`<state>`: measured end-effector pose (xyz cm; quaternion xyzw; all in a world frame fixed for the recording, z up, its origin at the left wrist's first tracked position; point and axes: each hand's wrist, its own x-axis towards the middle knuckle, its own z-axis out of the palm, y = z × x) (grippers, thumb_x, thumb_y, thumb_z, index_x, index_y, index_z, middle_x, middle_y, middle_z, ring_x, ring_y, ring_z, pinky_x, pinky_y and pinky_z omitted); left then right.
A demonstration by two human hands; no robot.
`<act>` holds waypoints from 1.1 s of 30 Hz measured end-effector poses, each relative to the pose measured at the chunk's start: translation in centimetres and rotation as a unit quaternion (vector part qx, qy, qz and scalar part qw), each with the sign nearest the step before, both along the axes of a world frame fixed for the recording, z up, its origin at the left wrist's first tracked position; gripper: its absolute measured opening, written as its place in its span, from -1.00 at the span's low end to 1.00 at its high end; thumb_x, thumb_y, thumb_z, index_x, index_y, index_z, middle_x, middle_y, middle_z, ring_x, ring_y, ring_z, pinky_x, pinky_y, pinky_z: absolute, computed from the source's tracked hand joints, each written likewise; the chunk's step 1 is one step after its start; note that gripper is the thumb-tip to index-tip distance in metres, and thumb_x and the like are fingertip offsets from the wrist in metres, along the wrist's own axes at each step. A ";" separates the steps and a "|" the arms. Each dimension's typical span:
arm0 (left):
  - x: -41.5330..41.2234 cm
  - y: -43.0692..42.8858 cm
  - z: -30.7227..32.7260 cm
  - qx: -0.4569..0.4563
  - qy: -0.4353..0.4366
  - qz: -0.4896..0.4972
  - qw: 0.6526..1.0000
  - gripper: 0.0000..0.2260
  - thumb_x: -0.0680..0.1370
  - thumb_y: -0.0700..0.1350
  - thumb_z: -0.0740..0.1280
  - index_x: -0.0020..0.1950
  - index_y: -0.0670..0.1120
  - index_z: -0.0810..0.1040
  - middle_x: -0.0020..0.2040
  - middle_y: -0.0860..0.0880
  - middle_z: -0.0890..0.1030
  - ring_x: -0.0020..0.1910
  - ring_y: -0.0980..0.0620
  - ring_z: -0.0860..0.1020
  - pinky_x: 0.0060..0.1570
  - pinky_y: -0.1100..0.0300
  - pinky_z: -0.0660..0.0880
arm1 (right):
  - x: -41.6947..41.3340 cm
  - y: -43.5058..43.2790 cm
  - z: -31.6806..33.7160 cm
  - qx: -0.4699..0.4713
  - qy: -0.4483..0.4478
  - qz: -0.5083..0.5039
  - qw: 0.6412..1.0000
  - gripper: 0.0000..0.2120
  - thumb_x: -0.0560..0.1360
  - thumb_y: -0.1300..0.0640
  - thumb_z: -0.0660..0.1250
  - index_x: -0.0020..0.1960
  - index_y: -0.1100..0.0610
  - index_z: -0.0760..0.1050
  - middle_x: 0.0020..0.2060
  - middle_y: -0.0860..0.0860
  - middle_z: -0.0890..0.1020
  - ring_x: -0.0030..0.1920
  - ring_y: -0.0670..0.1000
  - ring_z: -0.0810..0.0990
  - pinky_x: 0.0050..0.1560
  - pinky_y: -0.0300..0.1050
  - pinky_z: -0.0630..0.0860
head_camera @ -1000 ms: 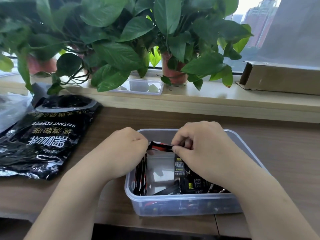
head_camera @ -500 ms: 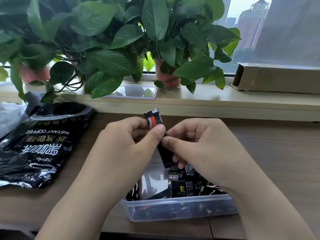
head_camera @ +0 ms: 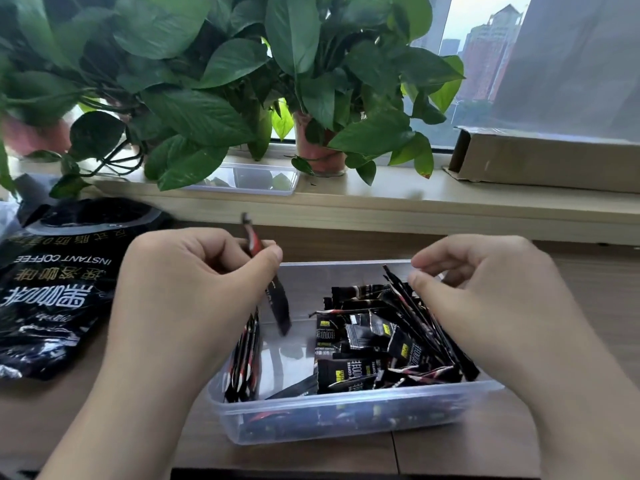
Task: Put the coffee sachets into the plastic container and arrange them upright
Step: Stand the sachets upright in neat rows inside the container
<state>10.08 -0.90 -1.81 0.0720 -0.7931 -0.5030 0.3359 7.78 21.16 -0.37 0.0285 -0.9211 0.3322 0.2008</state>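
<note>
A clear plastic container (head_camera: 346, 420) stands on the wooden desk near its front edge. My left hand (head_camera: 187, 289) pinches one black-and-red coffee sachet (head_camera: 277, 303), which hangs upright over the container's left side. Below it a few sachets (head_camera: 244, 358) stand on edge against the left wall. A loose heap of black sachets (head_camera: 381, 344) fills the right half. My right hand (head_camera: 485, 306) hovers over that heap, thumb and fingers curled close at the tip of a tilted sachet (head_camera: 398, 289); a grip on it is not visible.
A large black instant coffee bag (head_camera: 52, 292) lies flat at the left. On the sill behind are potted plants (head_camera: 311, 98), a clear lid (head_camera: 249, 178) and a cardboard box (head_camera: 540, 161). The desk's front edge (head_camera: 346, 472) runs just below the container.
Both hands lifted one sachet out of the container, then parted. The left hand kept the sachet and moved left; the right hand let go and moved right over the heap.
</note>
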 end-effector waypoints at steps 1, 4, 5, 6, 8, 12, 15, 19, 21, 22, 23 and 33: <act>-0.1 0.0 -0.2 -0.014 0.001 0.008 1.000 -0.65 0.35 0.02 0.61 -0.40 -0.14 0.54 -0.59 0.05 0.52 -0.56 0.14 0.50 -0.46 0.30 0.37 | -0.1 -0.1 -0.3 0.017 -0.018 -0.006 1.000 -0.94 0.40 0.01 0.51 -0.20 -0.10 0.63 -0.32 -0.23 0.64 -0.25 -0.25 0.55 -0.26 -0.42 0.35; -0.3 -0.1 -0.7 -0.023 -0.011 0.009 1.000 -0.68 0.35 0.06 0.59 -0.37 -0.09 0.53 -0.59 -0.06 0.42 -0.59 0.07 0.32 -0.52 0.27 0.28 | -0.2 -0.4 -0.9 0.051 -0.098 -0.013 0.994 -0.80 0.41 -0.03 0.50 0.03 -0.11 0.60 -0.07 -0.20 0.62 -0.10 -0.20 0.54 -0.27 -0.40 0.34; -0.3 -0.2 -0.8 -0.021 -0.013 -0.006 1.000 -0.67 0.34 0.08 0.58 -0.37 -0.09 0.54 -0.59 -0.05 0.47 -0.59 0.05 0.34 -0.51 0.26 0.29 | -0.3 -0.5 -1.0 0.067 -0.122 -0.016 0.990 -0.75 0.42 -0.03 0.50 0.08 -0.11 0.60 -0.02 -0.19 0.62 -0.05 -0.14 0.56 -0.25 -0.32 0.38; -0.2 -0.1 -0.7 -0.022 -0.014 -0.018 1.000 -0.66 0.34 0.10 0.57 -0.37 -0.09 0.54 -0.57 -0.07 0.52 -0.59 0.00 0.36 -0.51 0.26 0.31 | -0.3 -0.6 -1.0 0.086 -0.137 -0.020 0.987 -0.75 0.42 -0.03 0.50 0.09 -0.08 0.61 0.00 -0.16 0.62 0.01 -0.10 0.56 -0.19 -0.26 0.41; 0.0 0.0 -0.6 -0.026 -0.014 -0.031 0.999 -0.65 0.35 0.10 0.58 -0.38 -0.09 0.53 -0.56 -0.13 0.49 -0.60 0.00 0.32 -0.54 0.29 0.28 | -0.4 -0.7 -1.1 0.116 -0.144 -0.026 0.982 -0.82 0.41 -0.01 0.49 0.00 -0.02 0.65 -0.06 -0.12 0.65 0.01 -0.04 0.58 -0.11 -0.20 0.47; 0.0 0.4 -0.5 -0.004 -0.019 -0.054 0.998 -0.59 0.25 0.26 0.54 -0.35 -0.08 0.58 -0.48 -0.15 0.59 -0.40 -0.33 0.58 -0.33 -0.14 0.60 | -0.4 -1.1 -1.5 0.154 -0.155 -0.029 0.975 -0.85 0.41 0.02 0.47 -0.09 0.07 0.65 -0.17 -0.03 0.67 -0.10 0.04 0.63 -0.09 -0.12 0.60; 0.0 0.4 -0.4 -0.005 -0.027 -0.072 0.997 -0.51 0.17 0.37 0.47 -0.32 -0.06 0.61 -0.45 -0.08 0.64 -0.36 -0.33 0.63 -0.25 -0.22 0.61 | -0.6 -1.0 -1.7 0.147 -0.134 -0.035 0.979 -0.88 0.44 0.07 0.40 -0.15 0.11 0.65 -0.24 0.00 0.66 -0.16 0.06 0.64 -0.16 -0.08 0.62; 0.2 0.6 -0.1 -0.006 -0.034 -0.087 0.996 -0.52 0.15 0.35 0.55 -0.32 -0.04 0.61 -0.41 -0.04 0.67 -0.36 -0.26 0.61 -0.32 -0.08 0.58 | -0.6 -0.7 -1.4 0.109 -0.094 -0.039 0.989 -0.88 0.47 0.06 0.38 -0.16 0.05 0.67 -0.20 -0.05 0.67 -0.11 0.03 0.62 -0.23 -0.15 0.55; 0.2 0.8 -0.1 -0.003 -0.043 -0.096 0.994 -0.59 0.15 0.23 0.64 -0.35 -0.04 0.61 -0.37 0.08 0.70 -0.38 -0.10 0.62 -0.28 0.04 0.55 | -0.5 -0.5 -1.1 0.086 -0.073 -0.036 0.993 -0.91 0.47 0.03 0.41 -0.17 -0.02 0.68 -0.22 -0.13 0.68 -0.12 -0.06 0.60 -0.28 -0.21 0.46; 0.2 0.8 -0.1 0.003 -0.046 -0.102 0.994 -0.64 0.18 0.18 0.62 -0.35 -0.05 0.61 -0.33 0.12 0.71 -0.35 -0.04 0.65 -0.22 0.03 0.57 | -0.5 -0.5 -1.0 0.071 -0.058 -0.032 0.995 -0.93 0.46 0.03 0.43 -0.19 -0.04 0.67 -0.25 -0.16 0.67 -0.16 -0.14 0.58 -0.30 -0.29 0.42; 0.1 0.8 -0.1 0.008 -0.050 -0.107 0.993 -0.68 0.19 0.15 0.60 -0.35 -0.05 0.61 -0.30 0.14 0.72 -0.32 0.00 0.67 -0.18 0.02 0.59 | -0.5 -0.4 -0.8 0.054 -0.039 -0.029 0.997 -0.94 0.44 0.04 0.46 -0.21 -0.05 0.67 -0.29 -0.19 0.66 -0.21 -0.21 0.57 -0.34 -0.43 0.36; -0.1 0.3 -0.2 0.008 -0.052 -0.115 0.992 -0.70 0.20 0.09 0.60 -0.32 -0.05 0.60 -0.27 0.15 0.73 -0.30 0.12 0.68 -0.21 0.13 0.58 | 0.3 -0.2 -0.5 0.126 -0.122 0.034 0.984 -0.92 0.42 -0.08 0.49 -0.24 -0.13 0.69 -0.48 -0.10 0.56 -0.37 -0.15 0.54 -0.36 -0.23 0.47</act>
